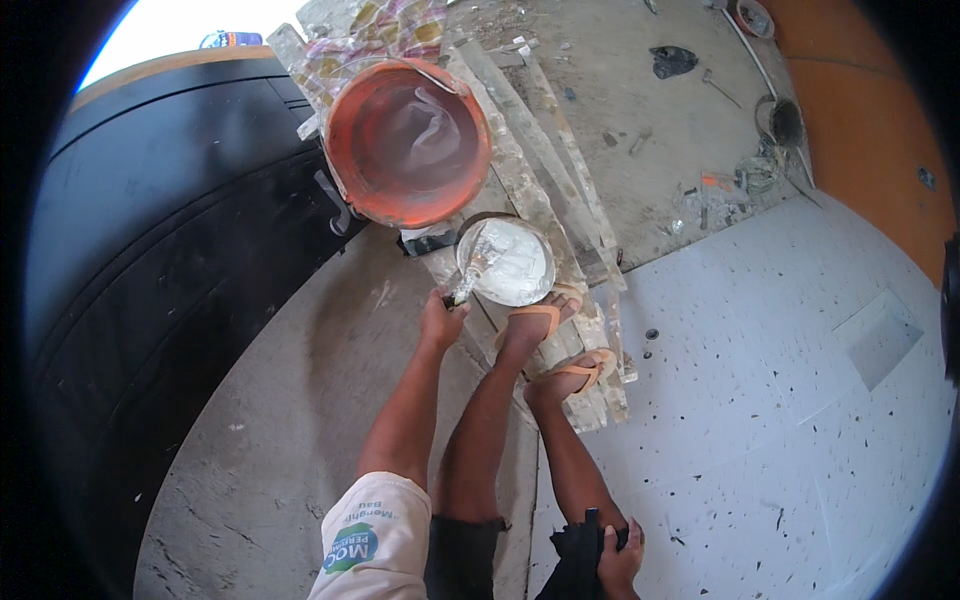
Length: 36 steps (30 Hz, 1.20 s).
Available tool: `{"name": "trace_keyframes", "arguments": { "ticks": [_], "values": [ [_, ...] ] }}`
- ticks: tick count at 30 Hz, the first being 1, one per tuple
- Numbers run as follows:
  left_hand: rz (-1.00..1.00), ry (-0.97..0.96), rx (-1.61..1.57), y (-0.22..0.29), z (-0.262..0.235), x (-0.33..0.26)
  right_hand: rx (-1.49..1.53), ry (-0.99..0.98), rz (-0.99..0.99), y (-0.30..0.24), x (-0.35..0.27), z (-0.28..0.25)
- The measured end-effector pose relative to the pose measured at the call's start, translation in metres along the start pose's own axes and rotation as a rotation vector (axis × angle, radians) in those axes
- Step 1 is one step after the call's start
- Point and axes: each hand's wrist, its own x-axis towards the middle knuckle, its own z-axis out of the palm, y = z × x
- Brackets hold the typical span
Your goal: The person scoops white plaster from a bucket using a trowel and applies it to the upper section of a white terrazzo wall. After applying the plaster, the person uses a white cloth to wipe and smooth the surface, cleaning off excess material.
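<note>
My left hand (442, 318) is closed round the dark handle of a white-smeared hand tool (477, 268). The tool's far end lies over a round pan of thick white paste (517, 262); its exact kind is hard to make out under the coating. Just beyond the pan stands an orange bucket (345, 150) holding cloudy greyish liquid, its wire handle folded to the rim. Down by my right knee, my right hand (622, 562) is closed at the edge of my dark shorts (572, 555). A dark, narrow end shows beside its fingers, but what they grip is unclear.
My sandalled feet (575, 372) stand on paste-stained wooden planks (525, 190). A black panelled cabinet (190, 210) runs along the left. Speckled pale flooring (740, 400) spreads right. Debris (735, 195) and a long-handled tool (750, 55) lie by the orange wall (850, 90).
</note>
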Motion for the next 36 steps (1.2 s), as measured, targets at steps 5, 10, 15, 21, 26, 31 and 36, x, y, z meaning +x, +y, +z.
{"name": "trace_keyframes", "arguments": {
  "ticks": [5, 10, 15, 21, 26, 31, 36],
  "values": [
    [-0.329, 0.018, -0.471, 0.016, -0.002, 0.021, 0.021, 0.045, -0.012, 0.007, 0.005, 0.002],
    [-0.322, 0.134, -0.266, 0.013, -0.023, 0.044, -0.067, -0.044, 0.013, -0.023, 0.004, -0.016],
    [0.163, 0.661, -0.159, 0.095, -0.068, 0.011, -0.026, -0.059, 0.064, -0.024, 0.005, -0.014],
    [0.783, 0.682, 0.034, 0.216, -0.096, 0.094, -0.054, -0.063, 0.144, -0.033, 0.005, -0.02],
    [0.459, 0.325, 0.34, 0.2, -0.075, 0.202, -0.054, -0.074, 0.15, -0.045, 0.005, -0.029],
    [0.284, 0.185, 0.436, 0.199, -0.081, 0.19, 0.021, 0.027, 0.094, -0.039, -0.006, -0.019],
    [0.177, 0.351, -0.345, 0.199, -0.115, 0.155, 0.099, 0.107, 0.011, -0.045, -0.018, -0.02]
  ]
}}
